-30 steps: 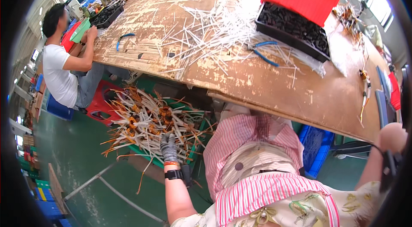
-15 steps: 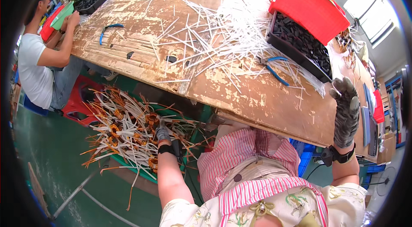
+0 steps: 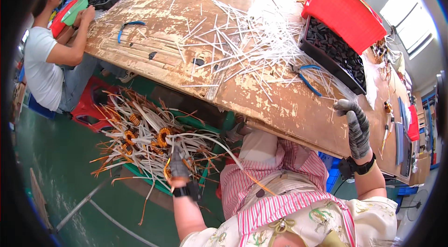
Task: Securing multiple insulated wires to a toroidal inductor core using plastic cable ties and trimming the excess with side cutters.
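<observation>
My left hand (image 3: 178, 165), in a grey glove, is closed among the wire coils over the green crate (image 3: 204, 172). It grips a copper-wound coil by its leads, partly hidden by the fingers and blurred. A long white-sleeved lead (image 3: 224, 146) arcs rightward from there, its orange end over my apron. Several ring coils (image 3: 163, 137) with white sleeves and orange wire ends fill the crate. Above the table's near right edge, my right hand (image 3: 358, 130), also gloved, has bent fingers with nothing visible in them. To its right a single coil (image 3: 388, 107) lies with its leads toward me.
White tubes (image 3: 242, 37) are strewn over the worn wooden table (image 3: 154, 69). Blue-handled cutters (image 3: 309, 79) lie near a black bin (image 3: 332, 67) of black pieces with a red bin (image 3: 343, 11) tilted on it. More pliers (image 3: 127, 27) lie left, near a seated co-worker (image 3: 51, 60).
My right hand has moved left, away from the spot where a coil now shows on the table. My left hand has drawn back toward me, and a long lead now stretches out beside it.
</observation>
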The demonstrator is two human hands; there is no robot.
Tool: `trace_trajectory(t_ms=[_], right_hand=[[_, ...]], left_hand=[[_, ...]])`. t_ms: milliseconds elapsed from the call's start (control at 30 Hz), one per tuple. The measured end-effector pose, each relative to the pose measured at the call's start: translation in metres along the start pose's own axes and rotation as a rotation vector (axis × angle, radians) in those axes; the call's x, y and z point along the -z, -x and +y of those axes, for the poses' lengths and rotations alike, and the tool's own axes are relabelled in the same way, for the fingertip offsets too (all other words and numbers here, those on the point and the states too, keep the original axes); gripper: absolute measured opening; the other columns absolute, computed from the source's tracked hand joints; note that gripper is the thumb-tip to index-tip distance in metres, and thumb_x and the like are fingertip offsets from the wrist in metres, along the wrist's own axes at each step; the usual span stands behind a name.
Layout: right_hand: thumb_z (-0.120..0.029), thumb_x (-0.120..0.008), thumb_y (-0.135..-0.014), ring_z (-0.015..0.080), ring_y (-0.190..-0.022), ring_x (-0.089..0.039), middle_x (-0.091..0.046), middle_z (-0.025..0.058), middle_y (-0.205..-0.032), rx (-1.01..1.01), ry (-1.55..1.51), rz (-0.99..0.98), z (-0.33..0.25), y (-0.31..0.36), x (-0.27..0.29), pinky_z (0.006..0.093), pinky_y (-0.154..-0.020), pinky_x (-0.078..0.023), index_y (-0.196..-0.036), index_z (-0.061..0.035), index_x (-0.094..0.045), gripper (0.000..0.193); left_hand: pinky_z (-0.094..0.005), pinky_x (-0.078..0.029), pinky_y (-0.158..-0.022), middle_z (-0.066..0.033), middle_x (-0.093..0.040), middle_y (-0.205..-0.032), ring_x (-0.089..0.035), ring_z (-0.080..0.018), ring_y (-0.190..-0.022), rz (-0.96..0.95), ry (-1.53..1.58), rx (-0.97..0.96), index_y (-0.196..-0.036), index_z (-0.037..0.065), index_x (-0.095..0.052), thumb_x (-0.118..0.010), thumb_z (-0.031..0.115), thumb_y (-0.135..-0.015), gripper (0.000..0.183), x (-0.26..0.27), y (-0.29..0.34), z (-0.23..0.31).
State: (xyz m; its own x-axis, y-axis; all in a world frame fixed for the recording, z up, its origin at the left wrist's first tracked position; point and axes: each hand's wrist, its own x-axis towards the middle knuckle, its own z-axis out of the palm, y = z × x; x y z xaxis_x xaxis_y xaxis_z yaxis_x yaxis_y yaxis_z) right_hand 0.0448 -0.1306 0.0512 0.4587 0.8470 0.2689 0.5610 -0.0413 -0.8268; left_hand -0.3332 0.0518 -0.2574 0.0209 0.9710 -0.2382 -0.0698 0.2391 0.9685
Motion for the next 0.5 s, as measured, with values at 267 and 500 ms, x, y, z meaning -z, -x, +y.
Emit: trace_trajectory(t_ms=[267, 500], right_hand=[[-0.012, -0.049, -0.092, 0.0121, -0.1, -0.053, -0.061, 0.0045, -0.103, 0.048, -0.234, -0.264, 0.004, 0.022, -0.01, 0.0268, -0.09, -0.04, -0.112, -0.0015, -0.057, 0.024], [-0.024, -0.057, -0.09, 0.011, -0.102, -0.051, -0.059, 0.0028, -0.106, 0.022, -0.632, -0.635, -0.012, 0.049, -0.038, 0.0268, -0.09, -0.04, -0.12, -0.006, -0.052, 0.035]], left_hand=[[-0.0206, -0.043, -0.062, 0.0001, -0.055, -0.086, -0.05, -0.0066, -0.071, 0.139, -0.069, -0.288, -0.115, 0.004, -0.051, -0.053, 0.018, -0.09, 0.028, 0.03, 0.127, 0.09], [-0.0231, -0.046, -0.062, -0.0029, -0.054, -0.086, -0.053, -0.0109, -0.069, -0.336, 0.128, -0.37, -0.111, 0.003, -0.05, -0.061, 0.023, -0.083, 0.036, -0.009, 0.182, 0.18]])
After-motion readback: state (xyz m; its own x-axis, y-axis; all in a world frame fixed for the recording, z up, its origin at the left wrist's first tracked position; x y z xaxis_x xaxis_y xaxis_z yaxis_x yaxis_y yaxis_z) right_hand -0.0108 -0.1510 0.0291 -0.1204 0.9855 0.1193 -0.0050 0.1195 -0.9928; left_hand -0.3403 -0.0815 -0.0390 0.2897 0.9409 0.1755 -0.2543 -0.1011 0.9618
